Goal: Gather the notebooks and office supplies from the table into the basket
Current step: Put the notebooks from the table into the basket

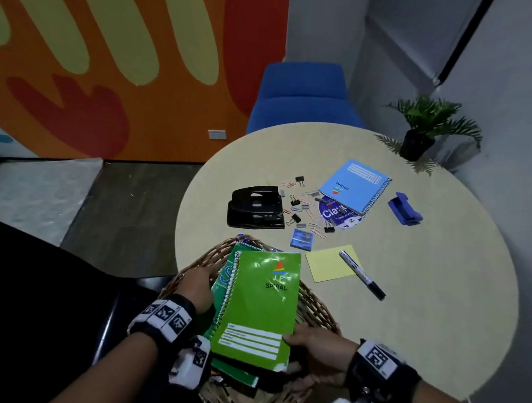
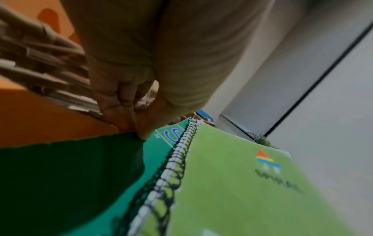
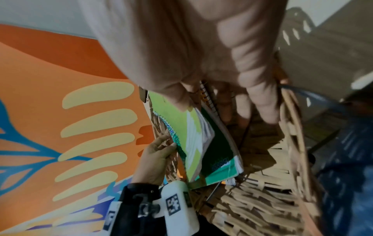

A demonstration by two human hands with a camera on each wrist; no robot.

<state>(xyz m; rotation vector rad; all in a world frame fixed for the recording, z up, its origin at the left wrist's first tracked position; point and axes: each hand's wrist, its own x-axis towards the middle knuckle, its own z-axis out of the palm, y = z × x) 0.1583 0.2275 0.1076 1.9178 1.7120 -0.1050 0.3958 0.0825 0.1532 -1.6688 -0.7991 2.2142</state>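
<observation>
Between the pinching right grip (image 1: 318, 357) and flat left grip (image 1: 197, 288), green notebooks (image 1: 261, 301) were held straight, likely to fit the basket (image 1: 316, 310).

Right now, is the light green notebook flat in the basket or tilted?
Tilted: the light green notebook leans on a darker notebook, its far end over the basket rim.
</observation>
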